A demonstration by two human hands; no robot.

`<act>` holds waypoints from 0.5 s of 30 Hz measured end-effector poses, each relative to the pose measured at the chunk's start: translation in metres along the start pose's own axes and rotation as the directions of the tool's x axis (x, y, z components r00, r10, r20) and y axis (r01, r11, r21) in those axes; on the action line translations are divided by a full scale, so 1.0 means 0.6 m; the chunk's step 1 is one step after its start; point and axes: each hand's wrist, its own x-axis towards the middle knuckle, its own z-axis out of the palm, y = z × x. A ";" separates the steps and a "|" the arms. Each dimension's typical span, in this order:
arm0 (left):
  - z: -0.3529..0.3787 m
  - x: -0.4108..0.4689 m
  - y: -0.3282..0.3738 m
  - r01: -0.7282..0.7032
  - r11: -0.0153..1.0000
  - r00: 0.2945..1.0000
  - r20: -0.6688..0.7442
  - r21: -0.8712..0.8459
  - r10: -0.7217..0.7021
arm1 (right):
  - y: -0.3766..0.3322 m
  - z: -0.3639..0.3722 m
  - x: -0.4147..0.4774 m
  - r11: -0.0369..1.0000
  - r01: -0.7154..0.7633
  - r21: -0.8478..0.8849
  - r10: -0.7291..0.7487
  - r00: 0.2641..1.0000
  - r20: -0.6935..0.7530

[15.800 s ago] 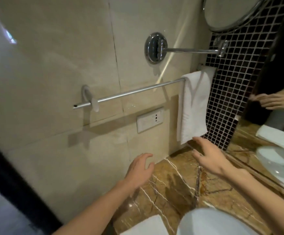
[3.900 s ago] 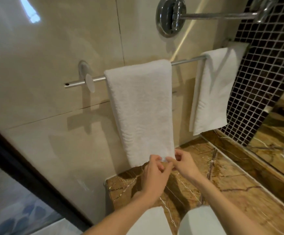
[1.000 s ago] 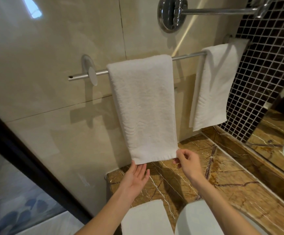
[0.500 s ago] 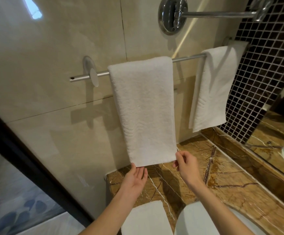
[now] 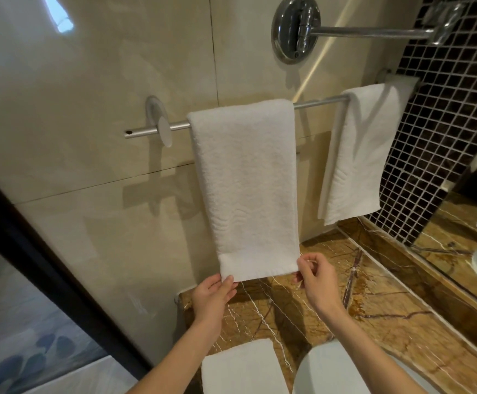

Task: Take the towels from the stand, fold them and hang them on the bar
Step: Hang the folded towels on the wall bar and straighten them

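left hand [image 5: 213, 291] fingers straight, right hand [image 5: 315, 277] fingers curled

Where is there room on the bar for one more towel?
Only narrow gaps: bare bar between the middle towel and the right towel, and a stub by the left bracket. The left hand and right hand crowd its bottom edge.

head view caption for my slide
Left hand and right hand at the bottom corners of a towel hung on the bar.
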 end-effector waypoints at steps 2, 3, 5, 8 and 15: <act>-0.001 0.004 0.007 -0.076 0.987 0.997 -0.005 0.139 0.077 | -0.001 0.001 0.000 1.000 0.009 -0.019 -0.009 1.000 -0.002; -0.001 0.003 0.012 -0.115 0.971 0.993 0.004 0.211 0.117 | -0.001 0.002 0.001 0.999 0.011 -0.041 -0.011 1.000 0.003; -0.004 0.004 0.015 -0.197 0.910 0.980 0.047 0.364 0.193 | -0.002 0.005 0.004 0.996 -0.004 -0.085 0.005 1.000 0.012; -0.009 0.010 0.019 -0.315 0.774 0.948 0.146 0.550 0.282 | -0.004 0.007 0.011 0.991 -0.039 -0.126 0.040 0.999 0.005; -0.005 0.043 0.022 -0.364 0.723 0.930 0.280 0.588 0.240 | 0.001 0.019 0.027 0.970 -0.034 -0.242 0.028 0.999 -0.026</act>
